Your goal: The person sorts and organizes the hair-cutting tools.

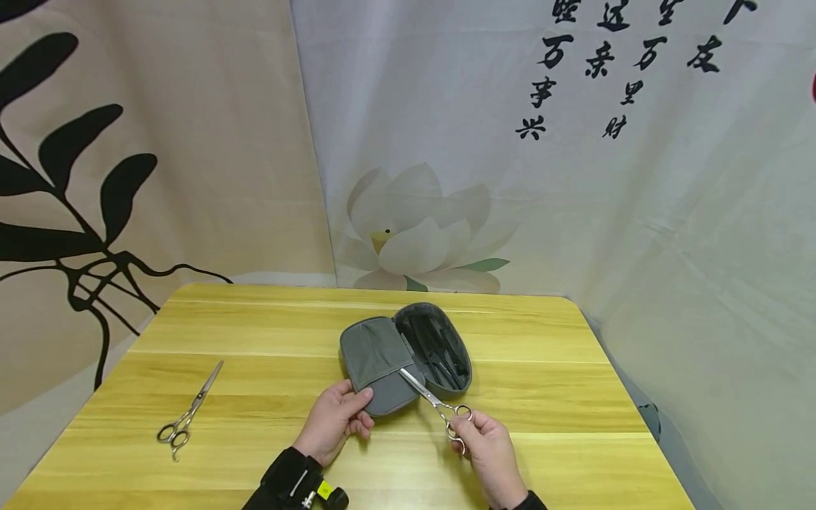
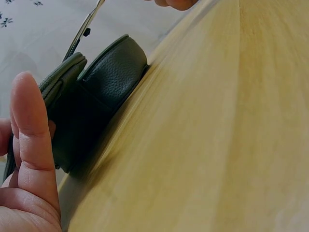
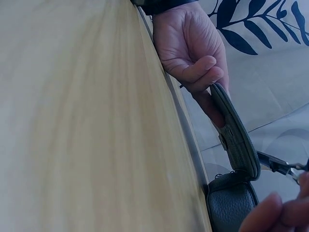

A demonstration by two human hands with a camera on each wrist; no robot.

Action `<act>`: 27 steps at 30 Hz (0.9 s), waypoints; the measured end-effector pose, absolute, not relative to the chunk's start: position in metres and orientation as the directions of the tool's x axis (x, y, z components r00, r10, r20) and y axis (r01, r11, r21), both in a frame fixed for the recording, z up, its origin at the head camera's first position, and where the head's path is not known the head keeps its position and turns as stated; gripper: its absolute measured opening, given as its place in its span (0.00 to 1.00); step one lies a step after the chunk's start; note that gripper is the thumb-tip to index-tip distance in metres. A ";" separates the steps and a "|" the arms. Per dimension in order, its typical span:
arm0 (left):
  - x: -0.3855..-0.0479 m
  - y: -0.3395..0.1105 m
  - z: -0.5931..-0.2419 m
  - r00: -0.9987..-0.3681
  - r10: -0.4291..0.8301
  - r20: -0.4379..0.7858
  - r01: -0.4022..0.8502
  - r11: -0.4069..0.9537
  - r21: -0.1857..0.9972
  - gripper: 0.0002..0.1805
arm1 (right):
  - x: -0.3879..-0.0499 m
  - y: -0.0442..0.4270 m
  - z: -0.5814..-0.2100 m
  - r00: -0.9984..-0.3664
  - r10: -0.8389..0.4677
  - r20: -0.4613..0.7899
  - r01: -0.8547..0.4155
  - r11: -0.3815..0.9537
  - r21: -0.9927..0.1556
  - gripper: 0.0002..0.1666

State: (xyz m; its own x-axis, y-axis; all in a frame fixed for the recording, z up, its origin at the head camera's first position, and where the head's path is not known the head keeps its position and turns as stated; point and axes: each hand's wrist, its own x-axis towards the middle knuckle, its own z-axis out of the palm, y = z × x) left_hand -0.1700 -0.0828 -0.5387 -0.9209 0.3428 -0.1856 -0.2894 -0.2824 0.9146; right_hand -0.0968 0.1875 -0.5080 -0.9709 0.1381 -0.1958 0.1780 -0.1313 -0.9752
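Observation:
A dark grey zip case lies unfolded on the wooden table, its flat lid [image 1: 382, 361] on the left and its deeper half [image 1: 440, 347] on the right holding several dark tools. The left hand [image 1: 334, 421] pinches the lid's lower left edge, thumb on top; the left wrist view shows that hand [image 2: 31, 159] beside the case [image 2: 113, 67]. The right hand [image 1: 487, 453] grips silver scissors [image 1: 430, 397] by the finger rings, with the blade tips at the lid's pocket edge. In the right wrist view the right fingers [image 3: 280, 212] are partly cut off at the corner.
A second pair of silver scissors [image 1: 191, 418] lies on the left part of the table [image 1: 268, 397]. Behind the table hangs a printed cloth [image 1: 255, 142] with leaves, a lotus and dark characters. A black wrist device [image 1: 299, 482] sits on the left sleeve.

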 end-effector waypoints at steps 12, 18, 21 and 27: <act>-0.171 -0.084 -0.540 -0.913 0.366 -0.181 -0.291 -0.271 0.917 0.22 | -0.097 0.188 -0.510 -0.973 0.104 -0.205 0.188 -0.151 -0.971 0.11; -0.170 -0.085 -0.540 -0.911 0.376 -0.171 -0.288 -0.281 0.916 0.25 | -0.096 0.187 -0.513 -0.982 0.071 -0.178 0.166 -0.143 -0.976 0.11; -0.170 -0.084 -0.539 -0.913 0.371 -0.169 -0.285 -0.284 0.916 0.27 | -0.096 0.186 -0.513 -0.983 0.062 -0.175 0.166 -0.136 -0.977 0.13; -0.169 -0.083 -0.539 -0.921 0.351 -0.168 -0.277 -0.288 0.917 0.28 | -0.095 0.184 -0.508 -0.977 0.081 -0.199 0.188 -0.127 -0.974 0.16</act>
